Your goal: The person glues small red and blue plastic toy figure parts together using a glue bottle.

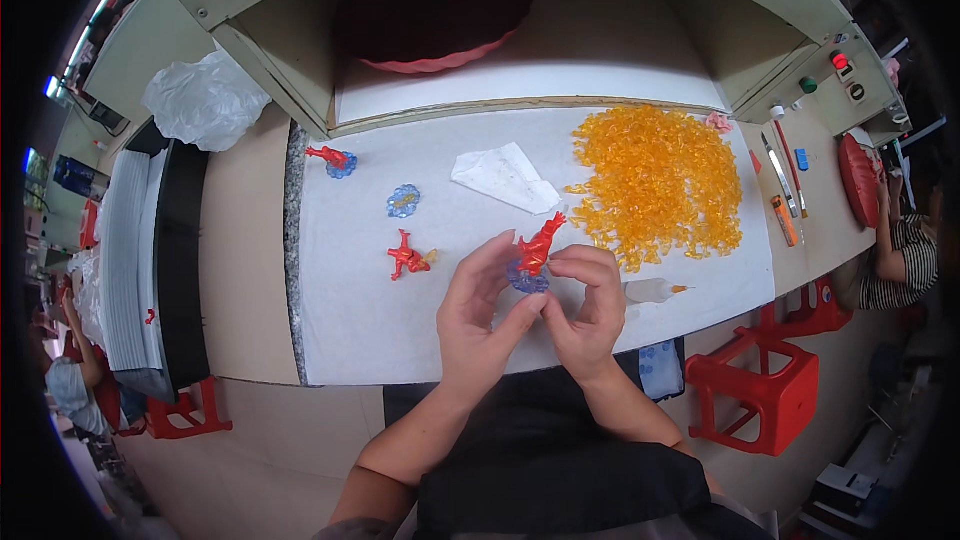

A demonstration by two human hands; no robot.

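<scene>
Between my two hands, over the front part of a white sheet, is a small red figurine (pixel 541 245) standing on a clear blue base (pixel 527 280). My left hand (pixel 478 312) curls round the left side, its thumb at the base. My right hand (pixel 590 312) closes in from the other side, with thumb and fingers near the base and the figurine's lower part. To the left lies another red figurine (pixel 408 257) with a yellowish piece at its end. Behind it are a loose blue base (pixel 403 201) and a red figurine (pixel 328 156) joined to a blue base.
A wide pile of amber pieces (pixel 655 180) covers the right of the sheet. Near it lie a crumpled white paper (pixel 507 178), a nozzle bottle (pixel 655 290) and an orange cutter (pixel 783 220). A shelf (pixel 530 112) rises behind. Red stools (pixel 755 390) stand right; co-workers sit at both sides.
</scene>
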